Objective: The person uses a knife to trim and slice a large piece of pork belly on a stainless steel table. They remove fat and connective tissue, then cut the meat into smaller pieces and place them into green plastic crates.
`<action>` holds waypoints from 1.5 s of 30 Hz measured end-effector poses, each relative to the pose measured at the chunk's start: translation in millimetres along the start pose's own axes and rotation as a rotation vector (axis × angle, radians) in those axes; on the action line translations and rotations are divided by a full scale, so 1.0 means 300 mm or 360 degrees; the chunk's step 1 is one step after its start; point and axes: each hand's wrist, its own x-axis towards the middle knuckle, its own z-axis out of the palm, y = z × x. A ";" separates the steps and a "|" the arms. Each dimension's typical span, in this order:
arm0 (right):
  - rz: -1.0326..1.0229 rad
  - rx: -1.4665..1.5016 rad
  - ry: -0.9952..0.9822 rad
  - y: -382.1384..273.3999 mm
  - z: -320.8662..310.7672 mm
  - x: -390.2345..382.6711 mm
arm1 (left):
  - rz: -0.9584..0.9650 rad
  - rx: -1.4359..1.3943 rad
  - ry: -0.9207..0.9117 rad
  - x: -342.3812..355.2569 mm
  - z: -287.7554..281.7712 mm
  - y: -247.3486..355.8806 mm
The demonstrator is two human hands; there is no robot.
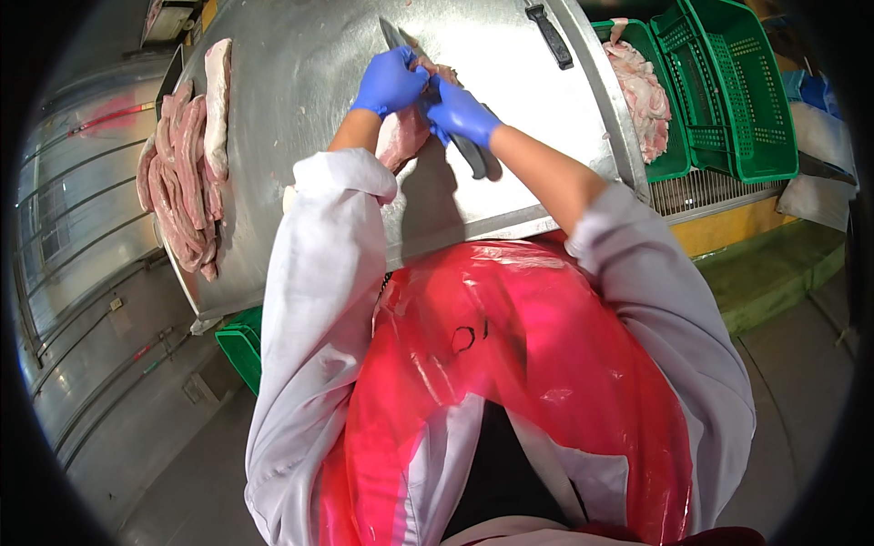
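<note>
My blue-gloved left hand (pixel 391 82) is closed on the upper part of a piece of raw meat (pixel 401 138), which lies pale and pink on the metal table. Close beside it, my right hand (pixel 462 114), also in a blue glove, is closed around a knife (pixel 471 157). The dark handle sticks out below my right hand, and the blade points away from me past the fingers of both hands. My fingertips meet at the meat's far end and partly hide it and the middle of the knife.
Several long meat strips (pixel 182 173) lie along the left edge of the metal table (pixel 291 82). A second black-handled knife (pixel 550 38) rests at the far right. Beyond the right rim stand a green crate of pale trimmings (pixel 640 100) and another green crate (pixel 742 91).
</note>
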 end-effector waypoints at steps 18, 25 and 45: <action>-0.0011 -0.0156 -0.0154 0.085 0.198 -0.170 | -0.0205 -0.0035 -0.0282 0.057 -0.137 -0.069; 0.0024 -0.0399 -0.0135 0.032 0.262 -0.117 | -0.0072 -0.0486 -0.0112 0.051 -0.212 -0.064; -0.0537 -0.0595 0.0180 0.225 0.562 -0.042 | 0.0186 -0.0921 0.0228 -0.117 -0.386 0.042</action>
